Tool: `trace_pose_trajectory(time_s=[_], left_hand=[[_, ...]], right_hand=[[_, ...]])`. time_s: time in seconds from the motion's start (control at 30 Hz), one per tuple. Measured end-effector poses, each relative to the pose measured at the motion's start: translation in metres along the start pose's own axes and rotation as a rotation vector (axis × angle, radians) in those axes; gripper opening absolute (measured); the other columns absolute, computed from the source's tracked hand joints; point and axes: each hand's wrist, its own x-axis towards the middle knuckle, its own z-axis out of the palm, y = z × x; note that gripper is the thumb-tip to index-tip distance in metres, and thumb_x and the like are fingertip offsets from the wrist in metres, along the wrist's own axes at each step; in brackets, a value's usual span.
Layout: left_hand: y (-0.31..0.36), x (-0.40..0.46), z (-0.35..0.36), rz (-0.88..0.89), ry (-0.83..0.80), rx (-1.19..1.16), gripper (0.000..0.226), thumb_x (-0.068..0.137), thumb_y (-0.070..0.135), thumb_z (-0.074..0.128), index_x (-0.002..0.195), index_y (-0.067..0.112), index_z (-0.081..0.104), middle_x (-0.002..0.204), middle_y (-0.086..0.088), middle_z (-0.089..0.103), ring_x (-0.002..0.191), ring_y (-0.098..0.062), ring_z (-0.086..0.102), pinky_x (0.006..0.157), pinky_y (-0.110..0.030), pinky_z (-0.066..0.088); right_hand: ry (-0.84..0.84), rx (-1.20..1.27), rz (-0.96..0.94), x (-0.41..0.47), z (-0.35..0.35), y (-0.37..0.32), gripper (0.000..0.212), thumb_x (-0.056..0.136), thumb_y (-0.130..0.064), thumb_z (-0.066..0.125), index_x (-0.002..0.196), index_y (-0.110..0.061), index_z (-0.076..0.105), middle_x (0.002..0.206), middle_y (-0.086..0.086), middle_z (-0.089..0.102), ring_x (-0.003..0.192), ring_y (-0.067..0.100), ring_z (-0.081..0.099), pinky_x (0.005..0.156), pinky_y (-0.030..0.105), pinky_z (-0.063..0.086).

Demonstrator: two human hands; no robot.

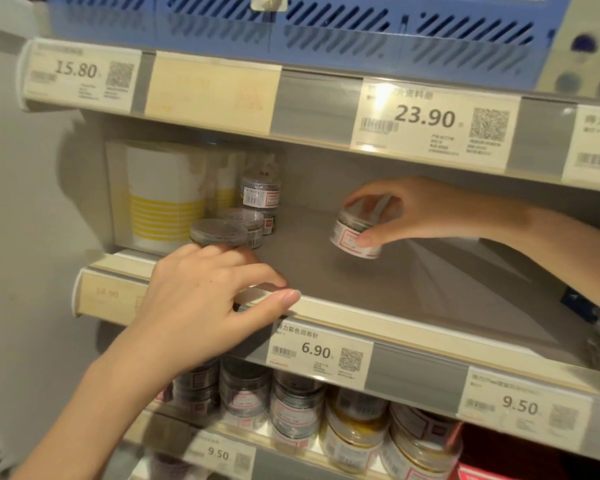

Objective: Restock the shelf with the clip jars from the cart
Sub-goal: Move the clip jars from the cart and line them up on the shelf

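My right hand (426, 213) is shut on a small clear clip jar (355, 235) with a white and red label, tilted just above the grey middle shelf (412, 292). My left hand (205, 299) rests on the shelf's front lip, fingers spread, holding nothing. Its fingertips lie right in front of a low clip jar (219, 232). Behind that jar stand more clip jars (258, 206), some stacked, at the shelf's left rear.
A white tub with yellow stripes (165, 195) fills the shelf's far left. Price strips edge each shelf, one reading 6.90 (317, 349). Several stacked jars (298, 407) line the shelf below. A blue basket (326, 32) sits on the shelf above.
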Motion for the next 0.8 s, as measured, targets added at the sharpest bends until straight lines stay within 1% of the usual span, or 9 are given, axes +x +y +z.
trace_pose_trajectory(time_s=[0.13,0.17,0.23,0.3,0.37,0.47,0.53,0.67,0.8], left_hand=[[0.000,0.000,0.000,-0.006,-0.001,-0.005,0.063,0.090,0.068,0.016,0.078,0.040,0.071,0.060,0.011,0.059,0.059,-0.013,0.059,0.060,-0.022,0.031],[0.000,0.000,0.000,-0.007,-0.003,-0.007,0.063,0.090,0.068,0.016,0.079,0.040,0.071,0.060,0.011,0.060,0.059,-0.013,0.059,0.060,-0.022,0.031],[0.000,0.000,0.000,-0.010,-0.004,-0.005,0.061,0.090,0.068,0.018,0.079,0.040,0.071,0.059,0.011,0.059,0.059,-0.013,0.058,0.060,-0.023,0.031],[0.000,0.000,0.000,-0.013,-0.003,0.004,0.056,0.088,0.067,0.023,0.078,0.040,0.071,0.059,0.012,0.058,0.059,-0.012,0.057,0.061,-0.022,0.028],[0.000,0.000,-0.001,-0.015,0.001,0.014,0.051,0.087,0.066,0.028,0.078,0.040,0.071,0.058,0.012,0.056,0.059,-0.011,0.056,0.062,-0.022,0.026],[0.001,0.000,-0.001,-0.026,-0.008,0.008,0.050,0.086,0.066,0.029,0.079,0.041,0.071,0.059,0.012,0.056,0.060,-0.010,0.055,0.062,-0.022,0.024],[0.001,0.001,-0.001,-0.034,-0.012,0.004,0.049,0.086,0.065,0.029,0.079,0.041,0.071,0.059,0.012,0.056,0.060,-0.009,0.055,0.062,-0.022,0.025],[0.002,0.000,-0.002,-0.042,-0.021,0.003,0.049,0.086,0.065,0.029,0.079,0.041,0.071,0.059,0.012,0.055,0.060,-0.009,0.054,0.062,-0.022,0.025],[0.002,0.001,-0.002,-0.046,-0.029,0.004,0.049,0.087,0.066,0.028,0.080,0.041,0.071,0.059,0.012,0.054,0.060,-0.009,0.054,0.062,-0.022,0.025]], right_hand=[[0.044,-0.040,-0.017,0.039,0.012,-0.018,0.038,0.072,-0.048,0.071,0.106,-0.035,0.059,0.095,-0.009,0.063,0.080,0.007,0.060,0.072,0.028,0.052],[0.055,-0.034,-0.018,0.049,0.015,-0.023,0.040,0.071,-0.051,0.070,0.106,-0.033,0.060,0.091,-0.010,0.062,0.073,0.006,0.059,0.065,0.028,0.054],[0.067,-0.013,-0.014,0.066,0.022,-0.031,0.043,0.073,-0.053,0.070,0.106,-0.028,0.061,0.083,-0.013,0.058,0.065,0.003,0.056,0.051,0.021,0.049],[0.072,0.005,-0.020,0.081,0.028,-0.039,0.044,0.074,-0.054,0.070,0.107,-0.027,0.059,0.083,-0.015,0.054,0.069,0.003,0.055,0.049,0.018,0.047],[0.083,-0.002,-0.043,0.090,0.033,-0.047,0.049,0.073,-0.057,0.069,0.111,-0.027,0.058,0.086,-0.016,0.052,0.074,0.004,0.055,0.052,0.018,0.048],[0.112,-0.086,-0.095,0.098,0.036,-0.056,0.054,0.074,-0.058,0.068,0.115,-0.025,0.057,0.083,-0.020,0.050,0.067,0.000,0.051,0.052,0.015,0.039],[0.112,-0.097,-0.098,0.103,0.039,-0.060,0.055,0.073,-0.060,0.067,0.115,-0.025,0.058,0.087,-0.015,0.055,0.067,0.001,0.052,0.055,0.018,0.039],[0.135,-0.160,-0.096,0.115,0.045,-0.063,0.061,0.071,-0.065,0.064,0.115,-0.023,0.061,0.106,-0.007,0.061,0.089,0.011,0.057,0.075,0.026,0.046],[0.142,-0.227,-0.108,0.119,0.051,-0.066,0.064,0.075,-0.068,0.057,0.119,-0.021,0.059,0.114,-0.004,0.061,0.098,0.014,0.056,0.080,0.028,0.044]])
